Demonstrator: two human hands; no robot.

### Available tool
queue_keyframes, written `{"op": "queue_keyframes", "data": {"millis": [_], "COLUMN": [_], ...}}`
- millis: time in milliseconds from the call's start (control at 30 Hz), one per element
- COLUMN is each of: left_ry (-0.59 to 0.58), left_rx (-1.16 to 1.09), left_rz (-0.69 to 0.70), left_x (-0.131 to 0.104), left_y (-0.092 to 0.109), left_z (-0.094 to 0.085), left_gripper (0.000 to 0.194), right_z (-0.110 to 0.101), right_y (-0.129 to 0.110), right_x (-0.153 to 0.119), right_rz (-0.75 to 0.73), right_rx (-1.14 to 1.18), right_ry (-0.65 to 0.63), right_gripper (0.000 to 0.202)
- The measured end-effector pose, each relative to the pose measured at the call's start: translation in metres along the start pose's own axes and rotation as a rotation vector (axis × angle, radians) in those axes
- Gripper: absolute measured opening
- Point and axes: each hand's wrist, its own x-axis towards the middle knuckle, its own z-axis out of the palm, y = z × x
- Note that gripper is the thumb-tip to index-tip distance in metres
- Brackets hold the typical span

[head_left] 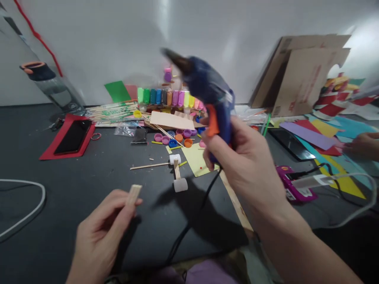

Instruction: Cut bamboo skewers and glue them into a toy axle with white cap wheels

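Landmark: the white-ended piece (177, 170), thin sticks between two white cylinders (180, 185), lying on the surface (154, 244). The stick bundle (135, 192) is pinched in the left hand (102, 225), fingers narrow around it, left of the white-ended piece and nearer the camera. The glue gun (207, 85) is gripped by its handle in the right hand (247, 154), raised above and right of the white-ended piece, with the nozzle (175, 57) aimed up and left, away from the bundle. Whether the orange trigger (213, 120) is squeezed can't be told.

For clean gluing, my judgement: the bundle should be held steady, fingertips well back from the bare end. The nozzle should be brought close before any squeeze, and only a small dab laid; excess would likely ooze onto fingers. The cord (189, 221), hanging in front of the white-ended piece, should be kept clear of it.

Containers: a row of colored jars (164, 97) is set well behind the white-ended piece; contents look like paint or clay, unconfirmed. Round caps (179, 138) are scattered nearer behind it. A clear bag (124, 129) is behind and left, a dark packet (139, 136) beside it, contents unidentified. A water bottle (60, 94) is placed far left and behind; fill level can't be read.
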Motion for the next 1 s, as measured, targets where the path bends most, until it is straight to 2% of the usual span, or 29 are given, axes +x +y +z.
{"op": "queue_keyframes", "data": {"millis": [67, 100, 167, 267, 367, 433, 533, 767, 867, 1000], "left_ry": [-0.137, -0.2, -0.27, -0.326, -0.312, -0.288, -0.277, -0.388, -0.41, -0.472], "left_rx": [0.011, 0.02, 0.065, 0.122, 0.104, 0.075, 0.067, 0.291, 0.365, 0.386], "left_rz": [-0.03, -0.033, -0.045, -0.054, -0.078, -0.094, -0.1, -0.046, -0.083, -0.184], "left_x": [0.026, 0.033, 0.043, 0.053, 0.063, 0.069, 0.075, 0.085, 0.089, 0.091], "left_y": [0.038, 0.049, 0.057, 0.055, 0.052, 0.051, 0.045, 0.029, 0.029, 0.029], "left_z": [0.027, 0.035, 0.044, 0.048, 0.052, 0.056, 0.06, 0.046, 0.04, 0.038], "left_gripper": [0.019, 0.023, 0.024, 0.025, 0.025, 0.025, 0.025, 0.028, 0.029, 0.033], "right_z": [-0.019, -0.027, -0.04, -0.053, -0.057, -0.057, -0.056, -0.057, -0.055, -0.052], "right_y": [0.01, 0.016, 0.029, 0.049, 0.06, 0.062, 0.065, 0.089, 0.091, 0.089], "right_x": [-0.01, -0.015, -0.027, -0.042, -0.049, -0.047, -0.041, -0.03, -0.025, -0.024], "right_rz": [0.076, 0.106, 0.142, 0.238, 0.395, 0.45, 0.448, 0.374, 0.372, 0.341], "right_rx": [-0.007, -0.038, -0.125, -0.113, 0.125, 0.272, 0.354, 0.165, 0.085, -0.045], "right_ry": [0.037, 0.056, 0.078, 0.086, 0.144, 0.163, 0.077, 0.015, -0.007, 0.024], "right_gripper": [0.005, 0.006, 0.002, 0.012, 0.024, 0.023, 0.02, 0.02, 0.019, 0.018]}}
